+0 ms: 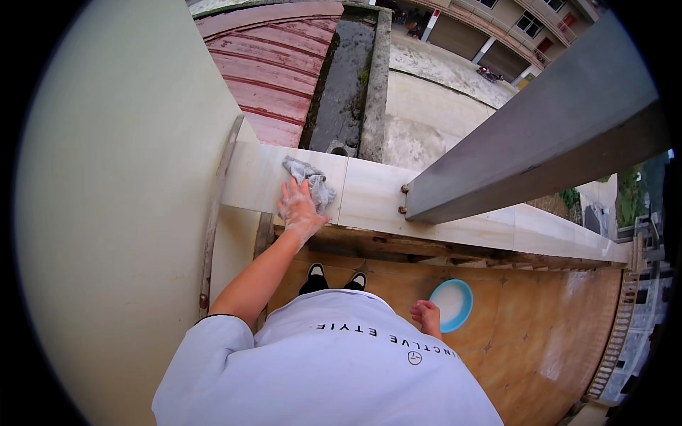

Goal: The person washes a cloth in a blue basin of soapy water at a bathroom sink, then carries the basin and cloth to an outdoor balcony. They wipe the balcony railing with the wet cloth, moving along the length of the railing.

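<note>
My left hand (301, 210), wet with suds, lies spread on the near edge of a crumpled grey cloth (319, 191). The cloth rests on the pale tiled top of a balcony parapet (367, 186), close to the wall. Whether the fingers grip the cloth or only touch it is not plain. My right hand (426, 313) hangs low at my side with its fingers curled, and nothing shows in it. Just beyond it, a light blue basin (462, 319) of whitish, soapy-looking liquid stands on the brown tiled floor.
A thick grey metal post (511, 128) rises from the parapet, with bolts by its foot. A cream wall (122, 175) borders the left. Outside, below the parapet, lie a red ribbed roof (272, 69) and a concrete yard. My shoes are under the ledge on the tiled floor (511, 319).
</note>
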Available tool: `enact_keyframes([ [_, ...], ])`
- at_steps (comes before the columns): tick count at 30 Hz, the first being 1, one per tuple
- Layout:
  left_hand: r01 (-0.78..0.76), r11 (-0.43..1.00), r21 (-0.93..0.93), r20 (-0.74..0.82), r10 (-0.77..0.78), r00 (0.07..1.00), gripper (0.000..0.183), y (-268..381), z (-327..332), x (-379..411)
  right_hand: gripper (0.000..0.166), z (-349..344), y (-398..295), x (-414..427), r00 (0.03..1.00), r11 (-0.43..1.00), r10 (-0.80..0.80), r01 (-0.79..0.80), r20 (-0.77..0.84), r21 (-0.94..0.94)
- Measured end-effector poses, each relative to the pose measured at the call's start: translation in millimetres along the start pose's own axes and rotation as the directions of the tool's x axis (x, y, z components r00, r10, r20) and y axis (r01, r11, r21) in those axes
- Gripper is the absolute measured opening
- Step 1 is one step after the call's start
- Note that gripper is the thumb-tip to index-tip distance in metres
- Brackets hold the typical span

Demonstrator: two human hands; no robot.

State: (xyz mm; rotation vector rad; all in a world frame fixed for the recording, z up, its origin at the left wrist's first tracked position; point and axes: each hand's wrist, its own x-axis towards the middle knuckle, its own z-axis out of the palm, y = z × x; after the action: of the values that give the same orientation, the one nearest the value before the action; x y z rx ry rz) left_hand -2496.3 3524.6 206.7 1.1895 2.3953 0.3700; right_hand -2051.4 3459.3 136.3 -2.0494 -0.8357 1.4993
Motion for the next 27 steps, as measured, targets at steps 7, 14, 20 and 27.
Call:
enact_keyframes([
  [7, -0.069, 0.998, -0.01, -0.071, 0.068, 0.995, 0.093, 5.1, 9.5, 0.7, 0.013, 5.3, -6.5, 2.2, 1.0, 0.999, -0.003, 0.003, 0.023, -0.037],
  [14, -0.43, 0.903, 0.012, -0.148, 0.427, 0.892, 0.065, 48.7, 45.6, -11.9, 0.013, 14.9, -14.8, 8.3, 0.999, 0.997, -0.003, 0.006, 0.041, -0.083],
  [20, -0.518, 0.855, 0.02, -0.069, 0.518, 0.852, 0.059, 44.1, 37.5, -11.5, 0.015, 17.0, -18.1, 8.6, 0.999, 0.991, -0.005, 0.011, 0.048, -0.133],
  [27, 0.013, 0.996, 0.085, -0.448, 0.026, 0.894, 0.065, -97.0, 5.2, 86.9, 0.011, -13.3, 16.7, 24.3, 0.999, 0.998, 0.041, -0.042, -0.028, -0.048],
])
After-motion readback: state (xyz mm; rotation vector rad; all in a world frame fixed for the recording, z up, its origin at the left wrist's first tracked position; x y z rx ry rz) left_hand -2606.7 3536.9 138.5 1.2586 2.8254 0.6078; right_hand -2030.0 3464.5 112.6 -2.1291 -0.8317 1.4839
